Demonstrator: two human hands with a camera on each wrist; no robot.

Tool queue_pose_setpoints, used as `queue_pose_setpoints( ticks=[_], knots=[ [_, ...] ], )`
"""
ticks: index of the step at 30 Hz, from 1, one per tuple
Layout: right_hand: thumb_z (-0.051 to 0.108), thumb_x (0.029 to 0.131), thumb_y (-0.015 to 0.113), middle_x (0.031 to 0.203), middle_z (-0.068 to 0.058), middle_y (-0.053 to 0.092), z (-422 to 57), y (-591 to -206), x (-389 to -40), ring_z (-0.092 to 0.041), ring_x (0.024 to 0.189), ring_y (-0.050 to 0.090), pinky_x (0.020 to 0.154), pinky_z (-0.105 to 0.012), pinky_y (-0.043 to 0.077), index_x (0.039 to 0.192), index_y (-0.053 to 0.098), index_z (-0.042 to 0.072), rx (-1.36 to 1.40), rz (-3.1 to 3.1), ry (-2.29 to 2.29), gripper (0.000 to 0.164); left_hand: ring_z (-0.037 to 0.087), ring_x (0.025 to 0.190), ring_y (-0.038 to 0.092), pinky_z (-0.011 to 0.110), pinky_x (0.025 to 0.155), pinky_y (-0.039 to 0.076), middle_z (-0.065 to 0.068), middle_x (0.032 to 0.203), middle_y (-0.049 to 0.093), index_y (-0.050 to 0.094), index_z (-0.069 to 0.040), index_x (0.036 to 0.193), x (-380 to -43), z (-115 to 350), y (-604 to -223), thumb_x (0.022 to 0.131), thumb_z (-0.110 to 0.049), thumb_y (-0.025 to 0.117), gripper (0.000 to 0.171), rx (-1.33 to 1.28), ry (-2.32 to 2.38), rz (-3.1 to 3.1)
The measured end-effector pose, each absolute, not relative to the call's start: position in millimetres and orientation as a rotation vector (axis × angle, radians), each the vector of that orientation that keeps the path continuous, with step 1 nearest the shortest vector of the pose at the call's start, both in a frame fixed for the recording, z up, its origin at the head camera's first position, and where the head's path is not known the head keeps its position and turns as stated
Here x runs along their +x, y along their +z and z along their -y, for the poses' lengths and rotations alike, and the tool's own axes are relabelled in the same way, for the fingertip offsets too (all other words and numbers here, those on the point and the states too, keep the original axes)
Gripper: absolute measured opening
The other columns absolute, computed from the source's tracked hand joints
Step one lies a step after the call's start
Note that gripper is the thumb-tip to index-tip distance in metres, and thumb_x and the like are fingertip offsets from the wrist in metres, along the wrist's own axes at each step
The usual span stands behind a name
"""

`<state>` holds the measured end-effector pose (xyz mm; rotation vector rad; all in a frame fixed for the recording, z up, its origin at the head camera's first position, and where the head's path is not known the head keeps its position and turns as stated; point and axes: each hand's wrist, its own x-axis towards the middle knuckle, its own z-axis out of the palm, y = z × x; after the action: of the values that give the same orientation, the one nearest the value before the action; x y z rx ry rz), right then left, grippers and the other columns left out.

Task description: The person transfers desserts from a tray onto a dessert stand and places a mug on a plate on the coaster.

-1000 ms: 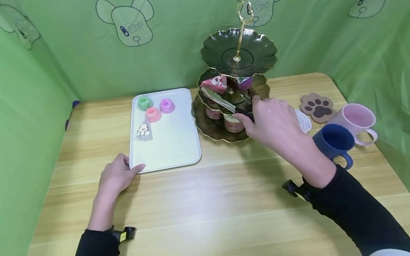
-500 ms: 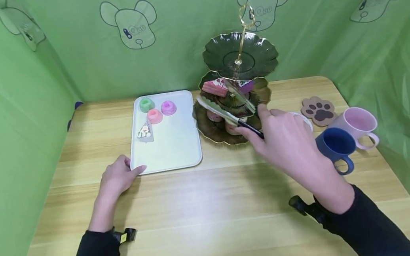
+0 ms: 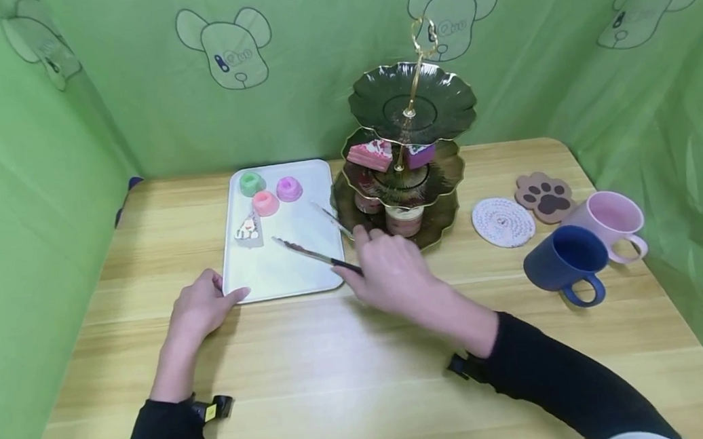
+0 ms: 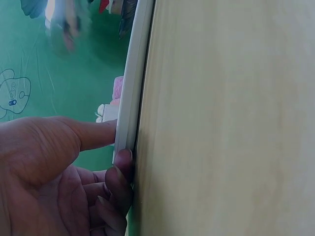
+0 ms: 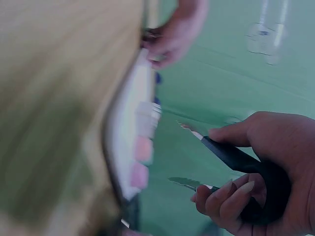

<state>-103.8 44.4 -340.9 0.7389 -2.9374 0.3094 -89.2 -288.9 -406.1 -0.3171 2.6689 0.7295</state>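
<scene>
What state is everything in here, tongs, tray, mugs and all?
Black-handled metal tongs: open, gripping nothing
White rectangular tray: flat, partly loaded
Dark green three-tiered stand: upright, lower tiers loaded
Dark blue mug: upright
Pale pink mug: upright
Round white coaster: flat
Brown paw-shaped coaster: flat
Left hand: pinching the tray's corner
Right hand: holding the tongs

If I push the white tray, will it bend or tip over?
The white tray probably won't bend, since it looks straight-edged and firm. Being low and wide, it would likely slide, not tip. The ring cakes might scoot, as nothing visible holds them.
</scene>
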Motion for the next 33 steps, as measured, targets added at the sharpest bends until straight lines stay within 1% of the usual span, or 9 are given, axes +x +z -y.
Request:
queue_pose_setpoints(
  ticks=[2,5,7,10,15,20,26,33],
  knots=[
    [0.058,0.099,0.068,0.089,-0.017,0.069,-29,-354,-107,-0.032,0.068,0.067,0.052,-0.043,0.054,0.127,0.062,-0.007,0.742,2.977,0.272,0.071,0.031,0.079,0.055,0.038,0.068,0.042,0.016,0.092,0.059,0.052,0.003,0.113,-89,289,-406,0.100,-0.049,0.071,0.057,-0.318,0.734,-2.665],
    [0.059,0.099,0.067,0.085,-0.013,0.066,-5,-371,-109,-0.030,0.069,0.067,0.053,-0.041,0.053,0.119,0.063,-0.004,0.760,3.033,0.240,0.066,0.030,0.079,0.054,0.038,0.067,0.041,0.016,0.091,0.059,0.052,0.003,0.113,-88,289,-405,0.100,-0.049,0.071,0.057,-0.320,0.742,-2.661],
    [0.059,0.099,0.066,0.085,-0.012,0.066,10,-379,-108,-0.028,0.069,0.067,0.054,-0.038,0.054,0.118,0.063,-0.003,0.775,3.054,0.223,0.065,0.030,0.078,0.054,0.038,0.067,0.041,0.016,0.090,0.059,0.052,0.003,0.112,-88,290,-405,0.100,-0.049,0.071,0.057,-0.318,0.747,-2.665],
    [0.058,0.100,0.065,0.087,-0.012,0.068,30,-386,-105,-0.027,0.072,0.068,0.057,-0.037,0.055,0.121,0.063,-0.004,0.800,3.058,0.217,0.066,0.030,0.078,0.055,0.038,0.067,0.041,0.014,0.088,0.059,0.053,0.002,0.110,-87,290,-406,0.099,-0.048,0.071,0.054,-0.309,0.740,-2.688],
    [0.058,0.101,0.064,0.088,-0.011,0.069,53,-391,-108,-0.026,0.072,0.070,0.056,-0.037,0.055,0.126,0.063,-0.005,0.790,3.036,0.224,0.068,0.029,0.078,0.057,0.037,0.067,0.042,0.012,0.087,0.061,0.055,0.000,0.108,-86,289,-408,0.099,-0.047,0.072,0.051,-0.294,0.744,-2.712],
    [0.060,0.102,0.060,0.090,-0.010,0.070,64,-394,-120,-0.025,0.071,0.070,0.055,-0.035,0.055,0.135,0.061,-0.005,0.761,3.037,0.189,0.072,0.028,0.076,0.056,0.037,0.066,0.042,0.013,0.087,0.061,0.054,0.001,0.109,-86,289,-407,0.099,-0.048,0.072,0.053,-0.296,0.756,-2.701],
    [0.060,0.103,0.059,0.097,-0.010,0.072,69,-396,-135,-0.028,0.078,0.073,0.060,-0.039,0.057,0.143,0.059,0.000,0.751,3.070,0.217,0.072,0.028,0.076,0.056,0.037,0.066,0.041,0.012,0.086,0.060,0.054,0.000,0.108,-88,289,-407,0.099,-0.048,0.072,0.052,-0.287,0.742,-2.709],
    [0.058,0.103,0.062,0.100,-0.008,0.072,66,-396,-141,-0.030,0.082,0.072,0.064,-0.042,0.058,0.136,0.062,0.007,0.786,3.095,0.277,0.061,0.029,0.077,0.056,0.037,0.067,0.041,0.012,0.086,0.060,0.053,0.000,0.108,-88,289,-409,0.099,-0.047,0.072,0.051,-0.298,0.738,-2.702]
  ],
)
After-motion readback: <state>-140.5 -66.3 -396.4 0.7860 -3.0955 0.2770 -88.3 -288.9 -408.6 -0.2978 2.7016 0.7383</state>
